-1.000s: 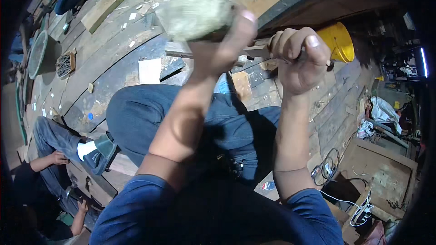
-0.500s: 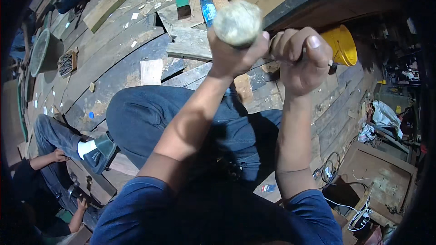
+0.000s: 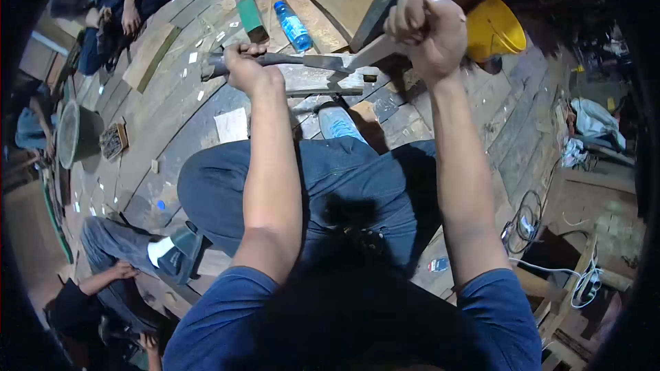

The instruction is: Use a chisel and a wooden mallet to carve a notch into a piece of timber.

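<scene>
Chisel [image 3: 302, 61] in left hand [image 3: 244, 68], wooden piece [image 3: 375, 49] in right hand [image 3: 427, 30].

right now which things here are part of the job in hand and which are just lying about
In hand:
- long metal tool, held by left hand
- pale wooden piece, gripped by right hand
- plank beneath them

Lying about:
- blue water bottle
- yellow bucket
- paper sheet
- cables

**Plank floor and items resting on it**

The wooden plank floor [image 3: 172, 137] carries a blue plastic bottle [image 3: 292, 26] at upper centre, a yellow bucket [image 3: 491, 27] at upper right, a white paper sheet [image 3: 232, 125] left of centre, and cables [image 3: 526, 216] at lower right.
</scene>
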`<state>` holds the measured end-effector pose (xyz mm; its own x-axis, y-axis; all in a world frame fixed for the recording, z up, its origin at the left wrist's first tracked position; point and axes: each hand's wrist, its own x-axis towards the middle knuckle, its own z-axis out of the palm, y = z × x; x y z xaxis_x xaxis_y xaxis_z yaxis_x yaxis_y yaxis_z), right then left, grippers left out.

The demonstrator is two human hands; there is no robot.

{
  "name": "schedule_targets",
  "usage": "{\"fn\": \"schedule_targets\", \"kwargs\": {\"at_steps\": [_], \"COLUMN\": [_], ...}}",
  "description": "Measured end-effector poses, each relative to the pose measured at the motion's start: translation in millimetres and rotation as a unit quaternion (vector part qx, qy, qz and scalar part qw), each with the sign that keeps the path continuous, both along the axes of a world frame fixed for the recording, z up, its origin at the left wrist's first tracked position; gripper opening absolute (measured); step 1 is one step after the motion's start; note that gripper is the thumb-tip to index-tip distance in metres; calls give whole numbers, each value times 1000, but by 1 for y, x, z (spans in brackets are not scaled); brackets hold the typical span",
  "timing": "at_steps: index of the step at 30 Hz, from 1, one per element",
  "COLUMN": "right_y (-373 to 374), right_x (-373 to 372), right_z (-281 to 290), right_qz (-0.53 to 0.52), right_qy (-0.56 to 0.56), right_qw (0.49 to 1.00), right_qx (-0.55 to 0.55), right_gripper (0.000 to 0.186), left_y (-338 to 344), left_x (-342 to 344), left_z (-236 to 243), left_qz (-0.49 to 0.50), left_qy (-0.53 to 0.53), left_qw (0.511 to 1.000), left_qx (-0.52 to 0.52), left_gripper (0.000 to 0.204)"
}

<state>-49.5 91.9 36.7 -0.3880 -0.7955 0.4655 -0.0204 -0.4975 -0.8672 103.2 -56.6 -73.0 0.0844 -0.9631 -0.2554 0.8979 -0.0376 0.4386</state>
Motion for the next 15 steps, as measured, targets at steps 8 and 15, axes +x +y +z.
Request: {"fn": "schedule_targets", "kwargs": {"at_steps": [8,15], "right_y": [-82,-127], "right_x": [-43,-68], "right_z": [9,15], "right_qz": [-44,-4], "right_qy": [-60,-121], "right_qw": [997,991], "right_qx": [-2,63], "right_gripper": [39,33], "left_y": [1,-14], "left_x": [26,79], "left_z": [81,175], "left_qz": [120,-109], "left_qy": [-172,-98], "left_qw": [973,936], "left_qx": [-93,-319], "left_gripper": [8,13]}}
